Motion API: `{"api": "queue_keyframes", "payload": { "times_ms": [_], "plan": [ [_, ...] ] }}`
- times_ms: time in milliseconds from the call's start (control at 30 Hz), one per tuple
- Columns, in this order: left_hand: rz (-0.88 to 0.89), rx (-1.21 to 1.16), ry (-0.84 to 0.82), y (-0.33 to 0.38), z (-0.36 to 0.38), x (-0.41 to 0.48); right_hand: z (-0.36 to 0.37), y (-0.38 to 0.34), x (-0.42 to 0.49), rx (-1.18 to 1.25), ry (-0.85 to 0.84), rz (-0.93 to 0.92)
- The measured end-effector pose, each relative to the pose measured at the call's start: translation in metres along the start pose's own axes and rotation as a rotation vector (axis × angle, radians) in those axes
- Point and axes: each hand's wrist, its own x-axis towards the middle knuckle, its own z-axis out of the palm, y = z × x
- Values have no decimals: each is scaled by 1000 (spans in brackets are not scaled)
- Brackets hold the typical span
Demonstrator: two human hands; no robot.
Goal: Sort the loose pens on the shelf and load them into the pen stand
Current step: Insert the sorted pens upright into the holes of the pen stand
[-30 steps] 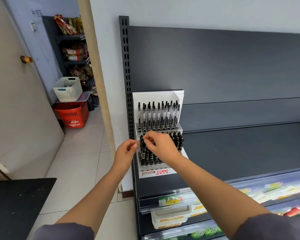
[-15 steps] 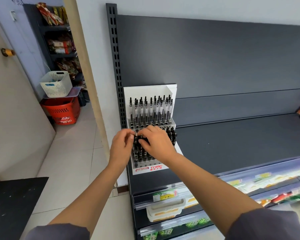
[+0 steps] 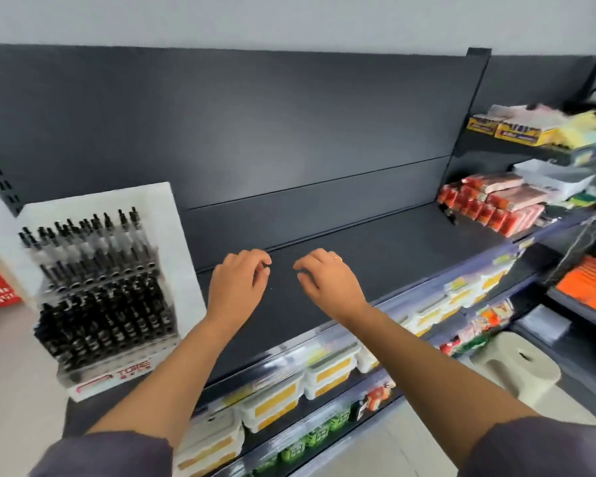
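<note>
The white tiered pen stand stands at the left end of the dark shelf, filled with rows of black pens. My left hand hovers over the bare shelf just right of the stand, fingers loosely curled and holding nothing. My right hand hovers beside it, a little further right, also loosely curled with nothing in it. No loose pen shows on the shelf surface.
Lower shelves hold white tubs with yellow labels and small green packs. To the right, another rack carries red packets, yellow boxes and orange items. A white plastic stool stands on the floor at right.
Both hands have left the pen stand and moved right, out over the bare shelf. The view has swung right, so the stand now sits at the left edge.
</note>
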Motion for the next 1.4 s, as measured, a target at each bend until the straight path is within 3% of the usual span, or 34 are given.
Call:
{"api": "queue_keyframes", "payload": {
  "times_ms": [367, 767, 1000, 1167, 1400],
  "plan": [
    [188, 12, -179, 120, 163, 77, -58, 215, -33, -144, -67, 266],
    [272, -97, -365, 193, 331, 239, -81, 410, 48, -86, -163, 554],
    [326, -3, -459, 214, 399, 299, -78, 507, 86, -34, -183, 649],
    [278, 82, -474, 218, 450, 331, -61, 581, 131, -33, -198, 659],
    [78, 152, -507, 225, 500, 365, -26, 668, 188, -43, -398, 691]
  ]
}}
